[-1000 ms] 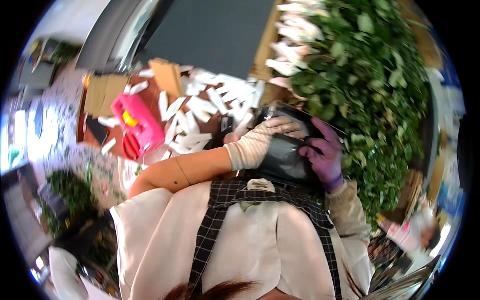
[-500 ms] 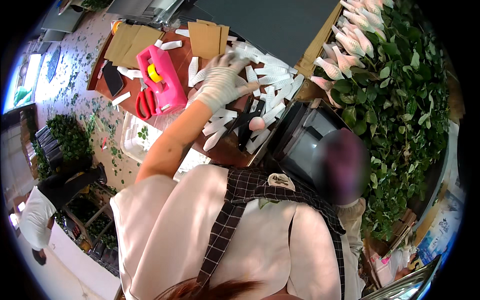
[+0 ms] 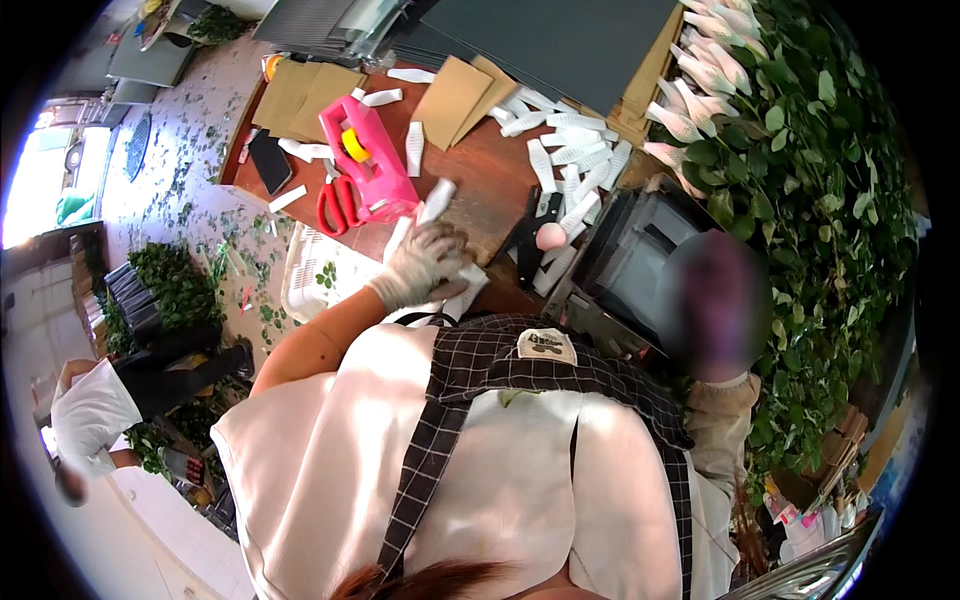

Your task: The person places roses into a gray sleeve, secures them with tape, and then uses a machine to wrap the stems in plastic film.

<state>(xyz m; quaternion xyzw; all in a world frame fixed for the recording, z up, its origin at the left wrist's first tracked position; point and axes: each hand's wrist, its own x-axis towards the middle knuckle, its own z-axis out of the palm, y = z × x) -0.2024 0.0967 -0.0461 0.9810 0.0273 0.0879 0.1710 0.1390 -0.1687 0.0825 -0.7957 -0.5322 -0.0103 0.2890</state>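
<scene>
My left hand, in a pale glove, is low over the near edge of the brown table. Its fingers are bent over several white mesh flower sleeves; one sleeve sticks out beyond the fingers and another shows on the near side. The hand is slightly smeared. At the right, my right hand is under a blurred patch, so its fingers cannot be read; it is nearest the dark-framed clear bin. A loose pile of white mesh sleeves lies on the table's right part.
A pink tape dispenser, red-handled scissors, a dark phone and cardboard pieces lie on the table. A black tool with a pink ball lies by the bin. Leafy sleeved roses fill the right side.
My left hand has come from the middle of the sleeve pile back to the near table edge, drawing sleeves along. Bare brown tabletop shows where they lay. The view has shifted slightly.
</scene>
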